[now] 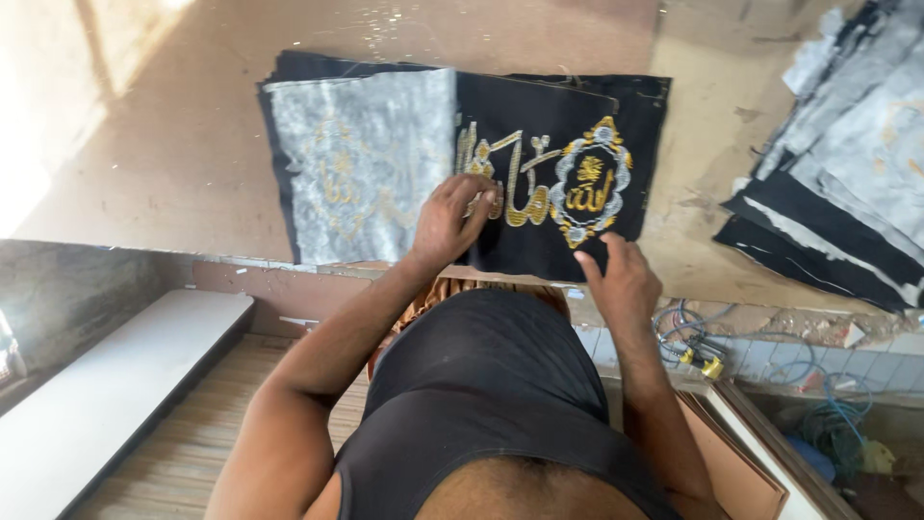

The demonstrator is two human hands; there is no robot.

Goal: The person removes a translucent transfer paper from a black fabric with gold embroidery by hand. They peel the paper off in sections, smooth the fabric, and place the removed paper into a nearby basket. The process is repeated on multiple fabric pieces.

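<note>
White bench (106, 385) at lower left, below worktop (183, 144) edge. Stack of black cloth (577, 125) lies flat on worktop, near front edge. Grey backing sheet (356, 173) covers stack's left half, face down. Left hand (450, 220) rests at sheet's right edge; fingers (481, 204) curled, pinching that edge. Gold and silver embroidery (577, 183) exposed on right half. Right hand (621, 279) presses cloth's front edge; fingers extended, gripping nothing. Blue cables (688, 332) below worktop edge. Second cloth pile (837, 164) at far right, well apart.
</note>
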